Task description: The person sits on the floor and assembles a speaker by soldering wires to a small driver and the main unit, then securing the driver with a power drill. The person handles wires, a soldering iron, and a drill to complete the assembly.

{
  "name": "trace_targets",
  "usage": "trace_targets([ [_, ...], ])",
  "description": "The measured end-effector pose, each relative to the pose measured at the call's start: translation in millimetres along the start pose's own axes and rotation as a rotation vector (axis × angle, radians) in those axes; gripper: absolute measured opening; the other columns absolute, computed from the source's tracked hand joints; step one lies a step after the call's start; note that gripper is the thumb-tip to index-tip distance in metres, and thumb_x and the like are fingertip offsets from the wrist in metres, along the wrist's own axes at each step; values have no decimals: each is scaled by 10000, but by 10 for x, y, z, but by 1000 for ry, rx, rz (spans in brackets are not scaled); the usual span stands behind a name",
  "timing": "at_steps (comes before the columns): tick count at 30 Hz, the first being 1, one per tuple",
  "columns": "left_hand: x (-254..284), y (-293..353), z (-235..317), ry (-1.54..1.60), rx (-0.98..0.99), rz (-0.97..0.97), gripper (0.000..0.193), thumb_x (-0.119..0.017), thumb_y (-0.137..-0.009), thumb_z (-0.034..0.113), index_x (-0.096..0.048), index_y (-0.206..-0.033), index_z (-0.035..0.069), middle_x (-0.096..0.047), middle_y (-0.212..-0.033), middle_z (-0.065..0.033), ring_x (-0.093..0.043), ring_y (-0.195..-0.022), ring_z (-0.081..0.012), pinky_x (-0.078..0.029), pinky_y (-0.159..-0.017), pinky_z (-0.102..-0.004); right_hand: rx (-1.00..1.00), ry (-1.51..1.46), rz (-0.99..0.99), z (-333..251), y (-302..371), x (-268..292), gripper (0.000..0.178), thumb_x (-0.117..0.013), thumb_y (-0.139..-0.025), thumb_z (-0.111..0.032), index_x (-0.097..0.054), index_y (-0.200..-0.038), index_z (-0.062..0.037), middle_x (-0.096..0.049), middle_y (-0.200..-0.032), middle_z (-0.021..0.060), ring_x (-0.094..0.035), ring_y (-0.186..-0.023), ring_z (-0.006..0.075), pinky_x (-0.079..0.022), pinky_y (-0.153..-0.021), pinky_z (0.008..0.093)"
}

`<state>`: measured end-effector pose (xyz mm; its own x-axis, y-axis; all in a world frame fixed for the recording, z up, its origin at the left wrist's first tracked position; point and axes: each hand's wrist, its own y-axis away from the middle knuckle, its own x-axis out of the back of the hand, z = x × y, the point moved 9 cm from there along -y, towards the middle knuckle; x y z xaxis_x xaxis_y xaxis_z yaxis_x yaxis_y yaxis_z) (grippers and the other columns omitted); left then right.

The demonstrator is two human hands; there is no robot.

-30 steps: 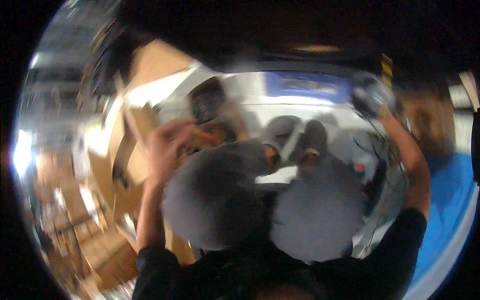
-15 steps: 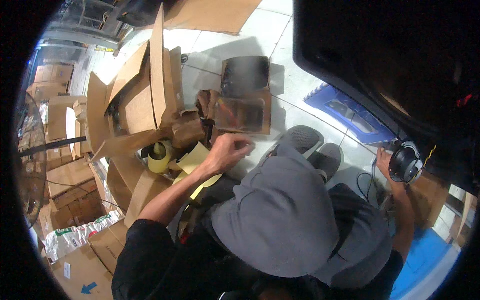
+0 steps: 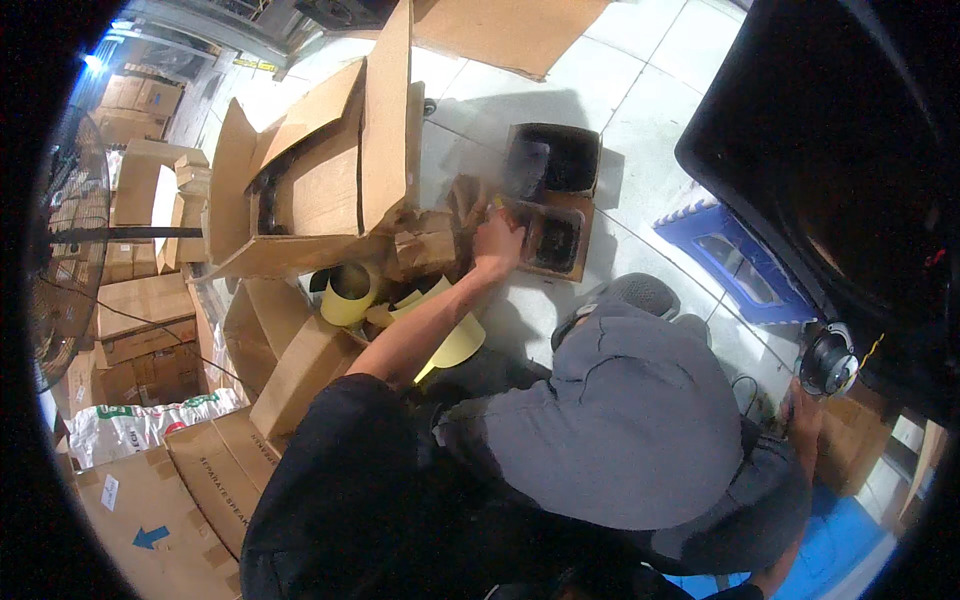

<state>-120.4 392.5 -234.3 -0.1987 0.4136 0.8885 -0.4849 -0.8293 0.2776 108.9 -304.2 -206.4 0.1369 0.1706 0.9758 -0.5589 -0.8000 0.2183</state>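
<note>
L hand [image 3: 498,245] at small box [image 3: 560,243], R hand [image 3: 804,408] by round speaker [image 3: 828,362]; can't tell either grip. Best steady spkr w/ R.

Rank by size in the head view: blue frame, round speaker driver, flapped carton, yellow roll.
1. Flapped carton
2. Blue frame
3. Round speaker driver and yellow roll: too alike to rank

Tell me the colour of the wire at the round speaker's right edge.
Yellow. The wire shows best in the head view.
</note>
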Motion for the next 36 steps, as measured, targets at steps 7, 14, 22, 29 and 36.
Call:
trace_targets([
  [7,-149,-67,-86,-18,-5,4,531,-714,-828,244,-474,-1248,27,-694,-1031,-190,-657,-979,-419,-519,-840,-516,-40,-6,-32,261,-115,-101,517,-588,-867,-115,-535,-1380,-77,-646,-1104,217,-619,-957,397,-496,-826,471],
  [14,225,-60,-69,239,-172,255,384,-751,-828,290,-645,-1038,-14,-702,-878,-146,-664,-769,-283,-520,-751,-389,-211,-423,291,952,272,-564,430,-587,-910,-140,-576,-1327,-37,-671,-1065,192,-643,-909,338,-510,-800,431],
  [22,1154,543,748,752,-209,-40,222,-631,-957,200,-673,-1040,-2,-691,-886,-70,-590,-762,-91,-480,-735,-284,-557,-602,519,1135,662,-132,372,-581,-960,-140,-581,-1300,11,-670,-1172,162,-637,-1024,237,-495,-888,381],
  [29,1264,939,1512,1471,14,-396,238,-559,-1013,270,-561,-1049,35,-643,-899,-68,-592,-670,-147,-496,-607,-289,-658,-538,789,473,972,920,356,-535,-995,-198,-601,-1270,18,-659,-1188,212,-655,-1021,270,-505,-913,386],
  [36,1673,1336,2179,1115,-429,-333,309,-521,-1036,272,-625,-1033,-19,-548,-672,5,-502,-647,-67,-412,-588,-240,-964,-708,1314,55,2124,1779,408,-453,-1033,-313,-622,-1167,34,-658,-1163,225,-658,-985,288,-510,-896,397],
])
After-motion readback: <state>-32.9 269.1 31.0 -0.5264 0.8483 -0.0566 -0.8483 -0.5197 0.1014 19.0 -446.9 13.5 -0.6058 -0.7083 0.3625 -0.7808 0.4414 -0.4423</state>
